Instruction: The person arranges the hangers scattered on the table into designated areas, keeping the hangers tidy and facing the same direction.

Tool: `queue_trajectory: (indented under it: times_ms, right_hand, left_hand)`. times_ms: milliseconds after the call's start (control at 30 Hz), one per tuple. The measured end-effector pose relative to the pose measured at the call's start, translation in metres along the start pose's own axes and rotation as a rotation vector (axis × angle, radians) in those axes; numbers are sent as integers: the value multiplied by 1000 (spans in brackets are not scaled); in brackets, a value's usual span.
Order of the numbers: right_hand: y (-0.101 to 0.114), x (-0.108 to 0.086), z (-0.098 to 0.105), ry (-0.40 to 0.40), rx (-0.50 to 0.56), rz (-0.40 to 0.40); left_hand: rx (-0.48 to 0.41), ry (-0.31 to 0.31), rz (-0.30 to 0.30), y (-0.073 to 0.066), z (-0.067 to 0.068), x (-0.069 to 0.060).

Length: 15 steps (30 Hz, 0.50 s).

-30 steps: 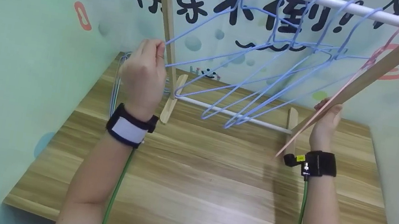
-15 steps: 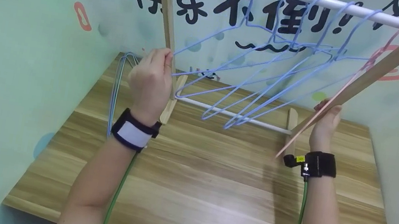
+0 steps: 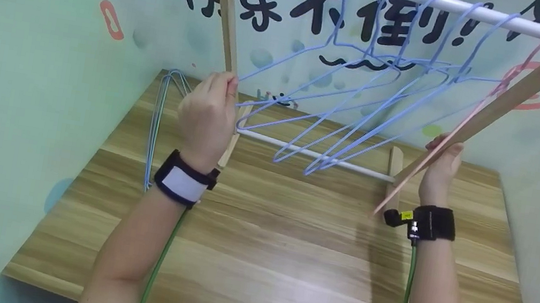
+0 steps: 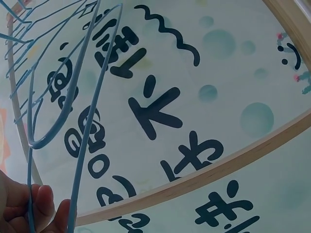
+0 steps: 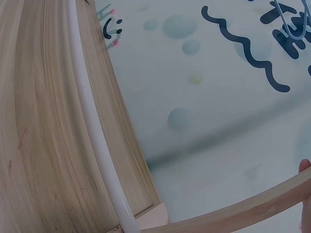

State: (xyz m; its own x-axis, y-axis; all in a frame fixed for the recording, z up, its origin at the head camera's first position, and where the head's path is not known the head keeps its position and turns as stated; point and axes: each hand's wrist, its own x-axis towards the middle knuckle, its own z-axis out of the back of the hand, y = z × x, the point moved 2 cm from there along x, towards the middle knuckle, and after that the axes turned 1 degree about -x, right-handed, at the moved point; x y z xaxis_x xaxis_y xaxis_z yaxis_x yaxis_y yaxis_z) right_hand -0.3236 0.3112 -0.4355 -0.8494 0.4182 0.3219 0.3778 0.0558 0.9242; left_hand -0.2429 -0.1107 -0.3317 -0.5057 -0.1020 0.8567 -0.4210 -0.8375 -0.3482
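Observation:
In the head view my left hand (image 3: 208, 114) pinches one end of a blue wire hanger (image 3: 284, 60). That hanger's hook lies over the white upper rod (image 3: 450, 5) of a wooden rack. The left wrist view shows the thumb and fingertips (image 4: 43, 200) on the blue wire. My right hand (image 3: 441, 168) grips the rack's right wooden post (image 3: 522, 96) low down; in the right wrist view only a fingertip (image 5: 304, 165) shows beside the post. Several more blue hangers (image 3: 379, 109) hang along the rod, and a pink hanger (image 3: 423, 159) hangs beside the right post.
More hangers (image 3: 155, 128) lie at the left of the wooden table (image 3: 285, 262). The rack's left post (image 3: 226, 9) stands beside my left hand. A white lower bar (image 3: 313, 153) joins the rack's feet. A printed backdrop (image 3: 275, 49) stands behind.
My left hand has moved down and right with the blue hanger, whose hook has shifted right along the rod towards the others. The right hand stays on the post.

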Motion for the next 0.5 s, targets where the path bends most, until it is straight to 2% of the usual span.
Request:
queue_trajectory:
  times_ms: [167, 500]
  right_hand:
    - [0, 0, 0, 2, -3, 4]
    - [1, -2, 0, 14, -11, 11]
  left_hand:
    - [-7, 9, 2, 3, -2, -1]
    - [-35, 27, -36, 9, -8, -3]
